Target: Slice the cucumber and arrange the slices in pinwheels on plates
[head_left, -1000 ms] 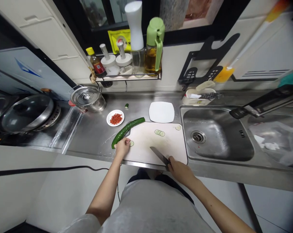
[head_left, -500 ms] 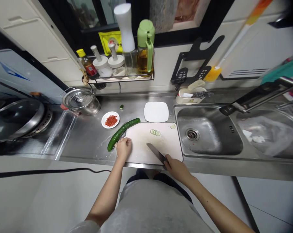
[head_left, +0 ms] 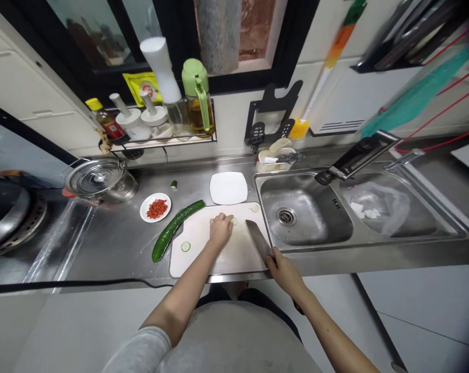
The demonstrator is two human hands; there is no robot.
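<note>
My right hand (head_left: pixel 284 270) is wrapped round the handle of a kitchen knife (head_left: pixel 258 239), whose blade lies low over the right part of the white cutting board (head_left: pixel 234 256). With its fingers closed, my left hand (head_left: pixel 220 230) is on cucumber slices at the board's upper middle; one cucumber slice (head_left: pixel 234 221) shows beside the fingertips, and the others are hidden. Another slice (head_left: pixel 185 246) lies flat on the left of the board, and a pale end slice (head_left: pixel 254 207) sits at its top right corner. A whole green cucumber (head_left: pixel 176 228) rests along the board's left edge.
Behind the board is a white square plate (head_left: pixel 229 188). To the left are a small plate of chopped red pieces (head_left: pixel 157 207), a cucumber stub (head_left: pixel 174 184) and a lidded steel pot (head_left: pixel 102 181). A sink (head_left: pixel 308 207) adjoins on the right.
My left hand has moved right from beside the cucumber to the slices at the board's middle. A slice now shows at the board's left. The knife stays in my right hand, its blade turned more upright.
</note>
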